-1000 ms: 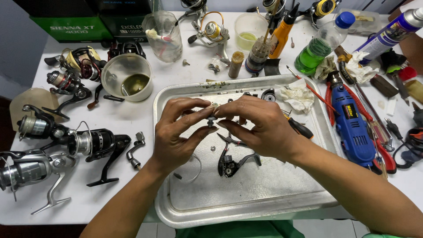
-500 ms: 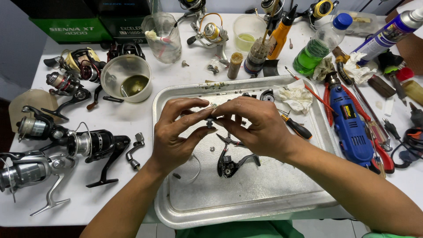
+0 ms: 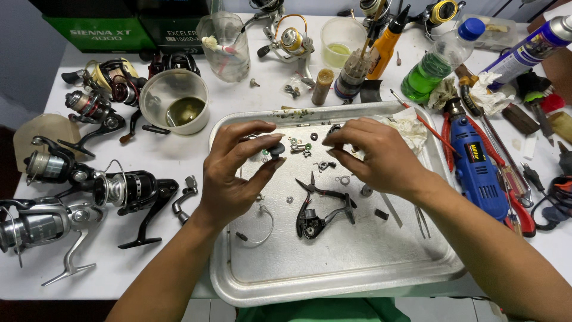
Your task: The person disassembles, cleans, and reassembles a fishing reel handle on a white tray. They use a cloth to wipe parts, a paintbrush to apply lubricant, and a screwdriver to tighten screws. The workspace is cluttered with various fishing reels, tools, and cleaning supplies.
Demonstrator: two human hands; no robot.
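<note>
At the left of the frame, several fishing reels lie on the white counter. Just right of them, the left hand hovers over the metal tray, its grip closed on a small black round part pinched between thumb and fingertips. At centre, a dismantled reel body lies in the tray. The right hand hangs over small loose parts, fingers curled; whether its grip holds anything I cannot tell. A blue rotary tool lies right of the tray.

Fishing reels left; blue rotary tool, green-liquid bottle right; plastic cup rear.
</note>
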